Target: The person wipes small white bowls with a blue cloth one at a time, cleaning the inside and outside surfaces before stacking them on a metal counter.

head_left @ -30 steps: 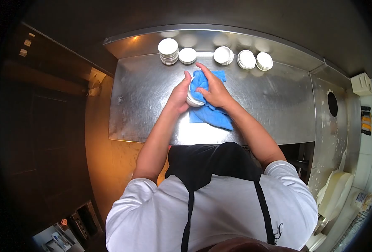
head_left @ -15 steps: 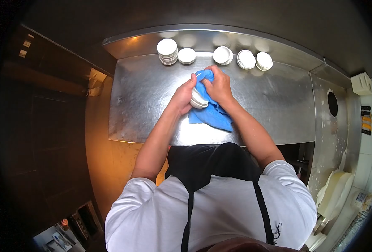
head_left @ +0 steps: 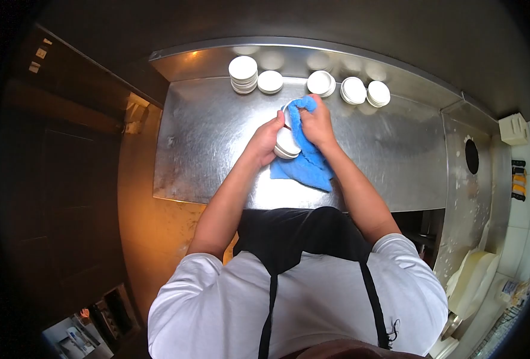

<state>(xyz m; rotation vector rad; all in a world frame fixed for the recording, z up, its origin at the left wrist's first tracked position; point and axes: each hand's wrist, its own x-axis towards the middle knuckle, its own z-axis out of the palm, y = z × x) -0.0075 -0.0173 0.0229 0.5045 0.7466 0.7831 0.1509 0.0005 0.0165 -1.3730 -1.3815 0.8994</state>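
Observation:
Several small white dishes (head_left: 286, 143) are gripped together in my left hand (head_left: 265, 141), above the middle of the steel counter. My right hand (head_left: 317, 124) is closed on a blue cloth (head_left: 308, 168), pressing part of it against the uppermost dish. That dish's rim shows beside the cloth, tilted up; the rest is covered. The cloth's loose end hangs down below the dishes and spreads towards the counter's near edge. Fingers of both hands are partly hidden behind the dishes and the cloth.
Along the back ledge of the steel counter (head_left: 211, 131) stand a tall stack of white dishes (head_left: 243, 76), a lower stack (head_left: 270, 82) and further stacks (head_left: 321, 84), (head_left: 353, 90), (head_left: 378, 93). A metal basin area with a dark round hole (head_left: 472, 157) adjoins on the right.
The cloth has shifted on the upper dish, and more of that dish's rim now shows. Both hands keep their hold; the whole view has shifted slightly.

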